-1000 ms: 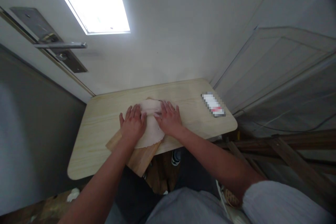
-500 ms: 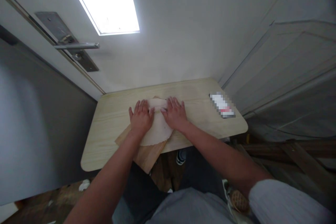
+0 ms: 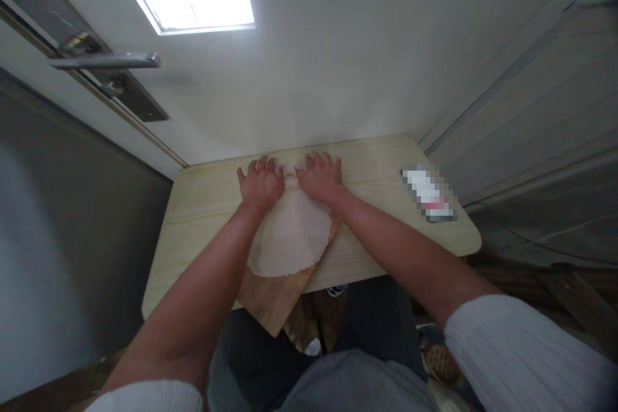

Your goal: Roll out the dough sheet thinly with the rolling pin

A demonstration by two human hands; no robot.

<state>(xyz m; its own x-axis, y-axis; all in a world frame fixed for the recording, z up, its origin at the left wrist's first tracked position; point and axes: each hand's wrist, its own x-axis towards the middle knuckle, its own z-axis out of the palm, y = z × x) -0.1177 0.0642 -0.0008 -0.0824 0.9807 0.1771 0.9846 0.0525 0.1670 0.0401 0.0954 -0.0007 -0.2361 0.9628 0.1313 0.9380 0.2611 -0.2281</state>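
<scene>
A thin, pale sheet of dough (image 3: 292,238) with a ragged near edge lies on a wooden board (image 3: 275,299) that juts past the table's front edge. Palm down at its far left part is my left hand (image 3: 262,183), fingers spread. My right hand (image 3: 318,177) presses beside it on the far right part, fingers also apart. Between the two thumbs shows a short pale ridge (image 3: 290,179); whether it is a thin rolling pin or a fold of dough I cannot tell. Whatever lies under my palms is hidden.
The light wooden table (image 3: 193,225) stands against a white door (image 3: 309,96) with a metal handle (image 3: 106,62). A phone-like object (image 3: 428,193), pixelated, lies at the table's right. A grey panel (image 3: 72,225) rises on the left.
Both hands have slid away from me, toward the far edge of the dough, and more of the sheet shows. The camera view has shifted closer. The fingers now look more bent.
</scene>
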